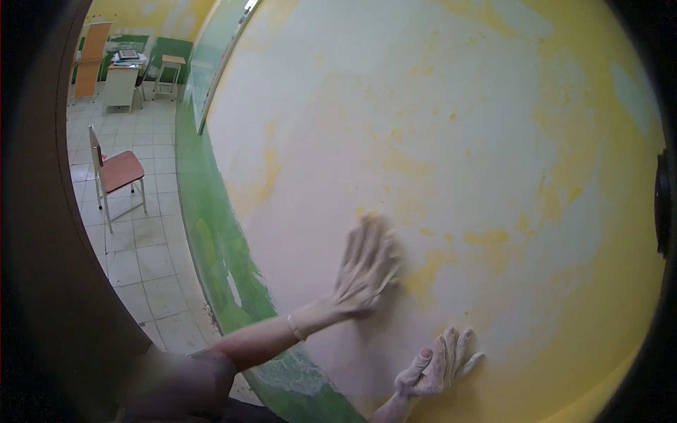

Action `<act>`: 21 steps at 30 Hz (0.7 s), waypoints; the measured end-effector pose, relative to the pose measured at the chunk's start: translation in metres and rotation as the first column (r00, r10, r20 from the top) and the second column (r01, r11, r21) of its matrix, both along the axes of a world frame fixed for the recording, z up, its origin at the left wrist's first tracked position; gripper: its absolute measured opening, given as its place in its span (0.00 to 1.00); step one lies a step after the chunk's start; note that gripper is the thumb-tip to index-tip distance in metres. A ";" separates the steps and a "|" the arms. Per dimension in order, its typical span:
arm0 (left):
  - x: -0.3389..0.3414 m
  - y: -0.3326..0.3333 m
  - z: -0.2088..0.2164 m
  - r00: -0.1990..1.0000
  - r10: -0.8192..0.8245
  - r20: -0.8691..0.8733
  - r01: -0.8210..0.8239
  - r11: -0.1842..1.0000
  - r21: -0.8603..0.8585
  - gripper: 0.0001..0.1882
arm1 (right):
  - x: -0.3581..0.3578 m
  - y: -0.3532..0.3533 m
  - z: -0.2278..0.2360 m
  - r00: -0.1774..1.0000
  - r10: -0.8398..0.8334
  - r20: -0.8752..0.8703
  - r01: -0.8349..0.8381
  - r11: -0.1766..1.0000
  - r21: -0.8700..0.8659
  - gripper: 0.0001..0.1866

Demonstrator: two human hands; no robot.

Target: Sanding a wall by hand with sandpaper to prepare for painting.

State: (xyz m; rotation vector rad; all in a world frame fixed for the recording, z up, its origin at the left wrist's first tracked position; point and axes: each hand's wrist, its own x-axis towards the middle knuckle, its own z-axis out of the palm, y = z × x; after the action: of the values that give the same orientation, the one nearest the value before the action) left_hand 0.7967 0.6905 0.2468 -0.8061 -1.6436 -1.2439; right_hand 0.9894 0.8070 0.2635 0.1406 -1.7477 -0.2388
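My left hand (367, 271), whitened with dust and slightly blurred, lies against a wall (317, 155) patched in white over yellow. Its fingers stretch upward; whether anything thin is under the palm is hidden. A light band (295, 328) circles that wrist. Lower and to the right, my right hand (437, 366) is also coated in pale dust. Its fingers are spread at the wall surface, with the thumb apart on the left side and nothing visible in them.
A green painted band (218, 240) runs along the wall's lower part beside a tiled floor (155, 261). At left stands a chair (120, 173) with a reddish seat. Farther back are a desk (121, 88) with things piled on it and a stool (169, 70). A board (218, 63) hangs on the wall.
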 end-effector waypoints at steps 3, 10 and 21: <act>-0.044 -0.024 0.094 0.995 0.082 -0.065 -0.085 0.995 -0.054 0.37 | -0.001 -0.002 0.001 0.999 0.039 -0.015 -0.039 0.999 0.015 0.17; -0.103 -0.048 0.024 0.965 0.203 0.163 -0.236 0.947 0.217 0.32 | 0.005 0.000 0.005 0.983 0.182 0.012 -0.181 0.983 -0.017 0.16; -0.068 -0.038 0.142 0.948 0.288 -0.135 -0.299 0.951 -0.073 0.35 | 0.001 0.000 0.008 0.977 0.202 -0.065 -0.201 0.979 0.017 0.14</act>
State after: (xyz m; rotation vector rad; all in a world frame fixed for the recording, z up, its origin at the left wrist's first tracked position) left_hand 0.7284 0.6527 0.3890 -0.6505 -1.6595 -0.8977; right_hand 0.9900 0.8067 0.2718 0.3128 -1.6531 -0.1031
